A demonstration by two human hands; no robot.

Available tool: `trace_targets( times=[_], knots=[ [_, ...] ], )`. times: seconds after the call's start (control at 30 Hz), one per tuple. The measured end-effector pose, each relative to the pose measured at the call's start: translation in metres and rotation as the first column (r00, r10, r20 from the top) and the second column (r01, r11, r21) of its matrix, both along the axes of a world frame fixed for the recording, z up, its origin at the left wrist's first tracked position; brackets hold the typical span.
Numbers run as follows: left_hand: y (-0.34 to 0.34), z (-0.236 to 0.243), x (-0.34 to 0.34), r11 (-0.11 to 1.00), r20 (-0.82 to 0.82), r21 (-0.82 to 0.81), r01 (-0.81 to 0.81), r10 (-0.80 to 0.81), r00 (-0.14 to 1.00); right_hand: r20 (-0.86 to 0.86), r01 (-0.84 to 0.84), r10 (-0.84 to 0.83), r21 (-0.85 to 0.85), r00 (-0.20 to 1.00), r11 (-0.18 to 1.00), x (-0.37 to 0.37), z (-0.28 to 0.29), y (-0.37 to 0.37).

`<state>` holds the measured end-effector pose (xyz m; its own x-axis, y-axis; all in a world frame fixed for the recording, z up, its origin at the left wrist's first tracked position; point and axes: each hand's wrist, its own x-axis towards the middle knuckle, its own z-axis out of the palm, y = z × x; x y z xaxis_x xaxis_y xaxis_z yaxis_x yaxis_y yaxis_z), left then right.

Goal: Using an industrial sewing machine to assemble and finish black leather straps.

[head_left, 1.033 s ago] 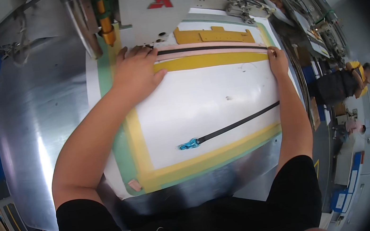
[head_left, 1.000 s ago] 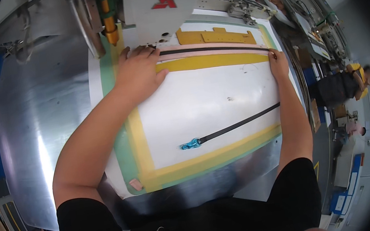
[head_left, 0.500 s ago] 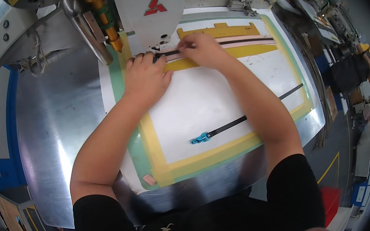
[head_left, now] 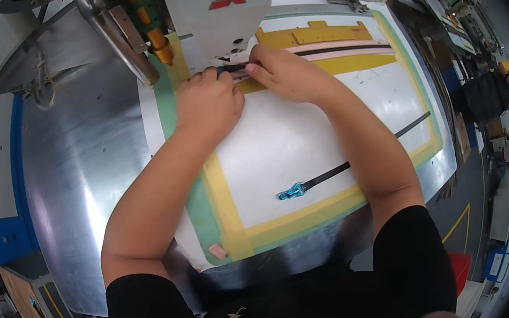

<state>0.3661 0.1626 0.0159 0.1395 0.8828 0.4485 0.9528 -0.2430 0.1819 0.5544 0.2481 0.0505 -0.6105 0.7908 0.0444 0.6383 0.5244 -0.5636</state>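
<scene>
1. Closest to us, a second black strap with a blue clip lies loose on the white template board, untouched, so that one looks like it's left to do.
2. Further up, our left hand and right hand sit side by side, fingers pinched together on the near end of the black strap in its slot.
3. Right behind that is the sewing machine head. We'd say the strap is seated but not stitched yet.
</scene>
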Motion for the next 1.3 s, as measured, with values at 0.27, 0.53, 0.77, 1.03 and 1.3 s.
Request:
trace_targets(
  times=[0.27,0.53,0.77,1.03,1.3],
  knots=[
    [-0.001,0.002,0.003,1.0,-0.014,-0.022,-0.022,0.022,1.0,-0.085,-0.138,0.144,0.069,0.986,0.988,-0.006,-0.017,0.007],
    [-0.001,0.002,0.003,0.999,-0.039,-0.024,-0.041,0.04,0.998,-0.083,-0.04,0.029,-0.129,0.996,0.991,-0.004,0.003,0.004],
    [-0.002,-0.001,0.001,1.0,-0.024,0.008,-0.021,0.022,0.999,0.059,-0.037,0.037,0.0,0.998,0.999,-0.006,0.01,-0.004],
    [-0.002,0.0,0.004,0.999,-0.037,-0.023,-0.03,0.029,0.999,-0.092,0.091,-0.085,0.065,0.992,0.994,-0.023,-0.017,0.001],
    [-0.001,-0.001,0.003,0.999,-0.046,-0.021,-0.035,0.034,0.998,-0.145,0.103,-0.11,-0.052,0.983,0.993,-0.025,-0.014,-0.006]
  ],
)
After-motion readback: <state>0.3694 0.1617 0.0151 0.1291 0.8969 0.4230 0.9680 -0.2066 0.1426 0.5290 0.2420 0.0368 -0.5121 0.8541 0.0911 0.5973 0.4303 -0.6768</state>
